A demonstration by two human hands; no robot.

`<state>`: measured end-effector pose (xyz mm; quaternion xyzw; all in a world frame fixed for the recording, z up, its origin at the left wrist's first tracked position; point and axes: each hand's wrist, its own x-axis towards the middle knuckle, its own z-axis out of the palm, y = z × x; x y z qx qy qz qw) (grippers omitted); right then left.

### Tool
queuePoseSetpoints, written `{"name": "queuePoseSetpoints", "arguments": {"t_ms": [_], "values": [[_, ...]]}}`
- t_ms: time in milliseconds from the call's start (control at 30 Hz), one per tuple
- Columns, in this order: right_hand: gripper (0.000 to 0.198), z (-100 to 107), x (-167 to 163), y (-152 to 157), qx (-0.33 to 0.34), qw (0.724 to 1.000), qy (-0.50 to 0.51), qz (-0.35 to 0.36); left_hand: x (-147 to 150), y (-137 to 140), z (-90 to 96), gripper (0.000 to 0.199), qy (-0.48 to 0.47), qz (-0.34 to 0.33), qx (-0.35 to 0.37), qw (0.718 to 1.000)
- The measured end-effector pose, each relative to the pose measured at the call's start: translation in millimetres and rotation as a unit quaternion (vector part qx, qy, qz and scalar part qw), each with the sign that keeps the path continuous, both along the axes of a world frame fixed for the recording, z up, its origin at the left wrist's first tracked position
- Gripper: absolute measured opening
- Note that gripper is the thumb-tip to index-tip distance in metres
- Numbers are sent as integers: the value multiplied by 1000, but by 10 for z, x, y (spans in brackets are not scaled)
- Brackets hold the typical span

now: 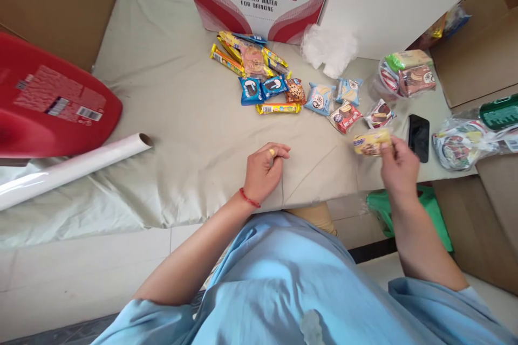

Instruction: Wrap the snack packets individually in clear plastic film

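Note:
My right hand (402, 170) pinches a small yellow snack packet (366, 143) by its right end, held over the cloth beside a dark phone (418, 138). My left hand (265, 168), with a gold ring and a red bracelet, is loosely curled near the front of the table; nothing shows in it. Beyond the hands lie a red-and-white cake packet (345, 116), a dark-and-white one (379, 114) and light blue cake packets (320, 98). Farther left are blue cookie packets (251, 90), a brown cookie packet (295, 90) and a yellow stick packet (278, 109).
More yellow stick packets (227, 60) lie before the Wahaba carton (263, 2). A crumpled white plastic piece (329, 47) and a clear tub (383, 80) with snacks stand behind. A white roll (76, 168) and red jug (52, 97) lie left; a bagged bundle (459, 145) lies right.

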<state>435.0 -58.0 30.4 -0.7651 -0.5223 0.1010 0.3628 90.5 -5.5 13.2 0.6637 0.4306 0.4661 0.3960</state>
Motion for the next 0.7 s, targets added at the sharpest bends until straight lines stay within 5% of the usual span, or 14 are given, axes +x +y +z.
{"name": "queuePoseSetpoints", "arguments": {"t_ms": [100, 167, 233, 333, 500, 600, 700], "values": [[34, -82, 311, 342, -65, 976, 203, -46, -240, -95, -28, 28, 36, 23, 16, 999], [26, -160, 421, 564, -103, 961, 249, -53, -394, -142, -50, 27, 63, 40, 24, 997], [22, -200, 453, 729, -102, 975, 195, -43, -563, -187, -59, 27, 97, 59, 40, 993], [29, -136, 382, 828, -101, 995, -16, -18, -860, -271, -55, 27, 152, 100, 72, 981], [36, 196, 150, 776, -204, 935, -286, -36, -1375, -438, -144, 22, 262, 173, 117, 942], [35, 375, 127, 882, -141, 935, -323, -42, -1563, -513, -261, 23, 335, 165, 120, 920], [31, 461, 177, 1234, -71, 969, -235, -23, -1604, -550, -341, 27, 382, 147, 126, 904]]}}
